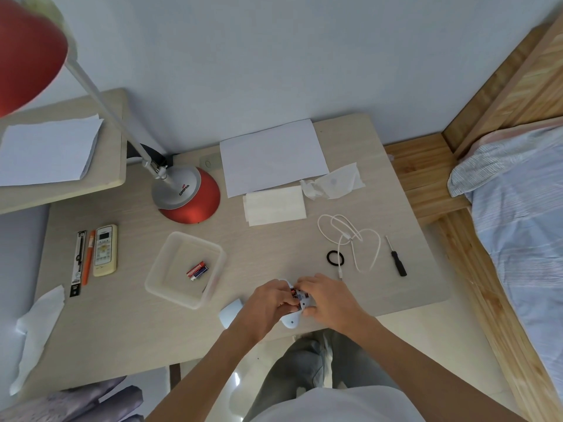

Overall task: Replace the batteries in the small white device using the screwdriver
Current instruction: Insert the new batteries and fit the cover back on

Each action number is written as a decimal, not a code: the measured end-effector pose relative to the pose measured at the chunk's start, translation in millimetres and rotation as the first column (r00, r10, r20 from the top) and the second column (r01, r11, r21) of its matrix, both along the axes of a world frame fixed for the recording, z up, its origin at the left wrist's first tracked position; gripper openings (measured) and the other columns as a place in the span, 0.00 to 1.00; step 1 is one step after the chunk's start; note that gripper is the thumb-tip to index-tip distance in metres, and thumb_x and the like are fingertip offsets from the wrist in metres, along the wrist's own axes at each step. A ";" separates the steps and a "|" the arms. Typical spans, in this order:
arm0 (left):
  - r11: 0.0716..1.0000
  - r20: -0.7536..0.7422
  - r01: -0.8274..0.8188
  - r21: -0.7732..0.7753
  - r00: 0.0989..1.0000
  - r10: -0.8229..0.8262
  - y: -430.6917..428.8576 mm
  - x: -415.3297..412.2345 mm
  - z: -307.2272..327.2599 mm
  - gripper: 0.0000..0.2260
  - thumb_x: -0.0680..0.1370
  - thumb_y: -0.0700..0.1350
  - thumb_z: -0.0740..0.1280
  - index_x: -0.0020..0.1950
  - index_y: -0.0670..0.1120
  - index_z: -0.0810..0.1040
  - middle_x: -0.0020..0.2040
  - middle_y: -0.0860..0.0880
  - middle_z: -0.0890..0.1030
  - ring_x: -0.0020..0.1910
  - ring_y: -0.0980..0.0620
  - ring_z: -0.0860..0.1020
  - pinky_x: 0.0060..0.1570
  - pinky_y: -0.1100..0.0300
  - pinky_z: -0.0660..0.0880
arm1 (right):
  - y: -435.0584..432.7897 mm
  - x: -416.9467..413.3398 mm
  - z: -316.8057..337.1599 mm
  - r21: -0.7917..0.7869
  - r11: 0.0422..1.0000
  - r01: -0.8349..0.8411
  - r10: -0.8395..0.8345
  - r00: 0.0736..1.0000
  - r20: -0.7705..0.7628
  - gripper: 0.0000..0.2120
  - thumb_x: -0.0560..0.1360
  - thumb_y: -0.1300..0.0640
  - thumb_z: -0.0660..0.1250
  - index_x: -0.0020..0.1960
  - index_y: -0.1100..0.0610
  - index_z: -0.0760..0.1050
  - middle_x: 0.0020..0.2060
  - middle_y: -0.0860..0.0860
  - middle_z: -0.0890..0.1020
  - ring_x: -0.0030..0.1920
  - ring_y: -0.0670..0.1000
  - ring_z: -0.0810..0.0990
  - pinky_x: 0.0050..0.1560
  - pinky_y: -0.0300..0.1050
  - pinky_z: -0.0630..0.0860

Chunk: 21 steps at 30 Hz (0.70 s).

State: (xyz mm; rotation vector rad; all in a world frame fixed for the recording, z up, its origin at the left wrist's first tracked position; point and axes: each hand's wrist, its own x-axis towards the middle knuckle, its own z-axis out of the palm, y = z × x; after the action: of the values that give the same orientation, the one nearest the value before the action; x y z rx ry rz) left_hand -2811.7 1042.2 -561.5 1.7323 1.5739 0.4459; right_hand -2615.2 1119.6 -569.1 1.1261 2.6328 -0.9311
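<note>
From the head view, your left hand (268,303) and right hand (327,301) meet over the near edge of the desk (274,248), both curled tight around the white device (297,309). Its battery bay faces up between your fingers, and a red-and-dark cell shows inside it. Your left fingers close over the left side of the device, your right fingers wrap its right side; whether either thumb presses the cell itself you cannot tell from here.

Just left of your left wrist lies a small pale cover (232,312), flat on the desk. Further left sits a clear tub (158,284) with batteries (198,270) lying in it, well apart from your hands.

The screwdriver (396,256) lies untouched to the right, beyond a looped white cable (350,239) and a black ring (335,257). The cable's plug end reaches close to your right hand.

Toward the wall stand a red lamp (185,194), a white sheet (272,156), a folded tissue (274,205) and a crumpled wrapper (335,181). At the far left edge a remote (105,250), an orange pen (88,257) and a black packet (78,263) lie side by side, with a tissue (36,333) hanging over the near corner. A bed (518,208) runs along the right.
</note>
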 end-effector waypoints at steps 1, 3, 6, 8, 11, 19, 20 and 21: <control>1.000 -0.007 0.000 -0.005 1.000 0.000 0.0 -0.9 -0.6 0.06 0.79 0.43 0.76 0.54 0.44 0.89 0.51 0.47 0.84 0.48 0.57 0.77 0.51 0.79 0.66 | -0.1 0.1 -0.2 -0.001 1.000 -0.003 0.003 1.000 -0.002 0.17 0.75 0.48 0.72 0.63 0.48 0.76 0.54 0.43 0.81 0.53 0.48 0.77 0.47 0.45 0.78; 1.000 -0.010 -0.002 -0.007 1.000 0.002 -0.3 -2.4 -0.6 0.06 0.79 0.44 0.76 0.55 0.45 0.89 0.51 0.47 0.85 0.49 0.57 0.78 0.51 0.78 0.67 | -0.5 0.0 0.5 0.002 1.000 -0.006 0.006 1.000 -0.007 0.18 0.75 0.48 0.72 0.63 0.48 0.76 0.55 0.43 0.81 0.53 0.48 0.77 0.47 0.45 0.78; 0.999 0.016 -0.035 -0.016 0.999 0.035 0.0 -1.8 -1.7 0.06 0.79 0.44 0.76 0.54 0.45 0.90 0.51 0.48 0.85 0.48 0.60 0.77 0.51 0.77 0.68 | -0.7 -0.6 2.0 0.011 1.000 -0.006 0.006 1.000 -0.018 0.18 0.75 0.47 0.73 0.63 0.48 0.76 0.54 0.43 0.81 0.53 0.48 0.77 0.47 0.44 0.77; 0.997 0.039 -0.066 -0.044 0.997 0.067 0.4 -0.6 -3.2 0.06 0.78 0.45 0.77 0.54 0.46 0.90 0.50 0.49 0.85 0.46 0.62 0.76 0.50 0.76 0.69 | -0.6 -0.9 2.5 0.010 1.000 -0.006 0.006 1.000 -0.013 0.19 0.75 0.47 0.74 0.64 0.48 0.76 0.54 0.43 0.81 0.53 0.48 0.76 0.48 0.44 0.77; 0.992 0.047 -0.099 -0.073 0.994 0.103 -0.7 0.5 -4.9 0.07 0.78 0.45 0.77 0.54 0.46 0.90 0.50 0.49 0.85 0.45 0.65 0.75 0.49 0.77 0.68 | -1.3 -1.6 2.4 0.001 1.000 -0.002 0.002 1.000 -0.013 0.20 0.74 0.48 0.74 0.64 0.48 0.76 0.55 0.43 0.81 0.53 0.48 0.76 0.50 0.45 0.78; 0.960 -0.023 -0.258 -0.110 0.966 0.257 -5.6 4.2 -7.9 0.06 0.74 0.50 0.81 0.48 0.50 0.91 0.46 0.49 0.85 0.42 0.60 0.75 0.45 0.66 0.73 | -4.2 -5.3 5.5 0.017 1.000 -0.007 0.007 1.000 -0.019 0.19 0.75 0.51 0.74 0.65 0.49 0.77 0.57 0.42 0.81 0.53 0.47 0.76 0.48 0.44 0.77; 0.940 -0.046 -0.322 -0.116 0.947 0.319 -5.9 4.7 -8.9 0.07 0.71 0.52 0.83 0.46 0.52 0.90 0.45 0.50 0.83 0.43 0.57 0.75 0.44 0.64 0.73 | -5.2 -5.5 5.9 0.022 1.000 -0.006 0.006 1.000 -0.023 0.18 0.75 0.52 0.73 0.65 0.49 0.78 0.57 0.42 0.81 0.53 0.47 0.76 0.47 0.42 0.75; 0.915 -0.062 -0.386 -0.120 0.922 0.381 -6.2 5.9 -9.1 0.09 0.68 0.53 0.85 0.44 0.53 0.89 0.45 0.51 0.80 0.45 0.56 0.74 0.44 0.65 0.72 | -6.1 -5.9 6.4 0.029 1.000 -0.004 0.005 1.000 -0.027 0.18 0.76 0.53 0.73 0.65 0.49 0.78 0.57 0.42 0.81 0.54 0.47 0.76 0.46 0.40 0.72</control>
State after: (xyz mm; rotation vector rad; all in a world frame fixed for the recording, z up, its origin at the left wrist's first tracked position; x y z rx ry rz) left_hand -2805.8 1036.0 -570.6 1.3388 1.9350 0.4907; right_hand -2621.1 1113.5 -562.6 1.1214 2.6779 -0.9168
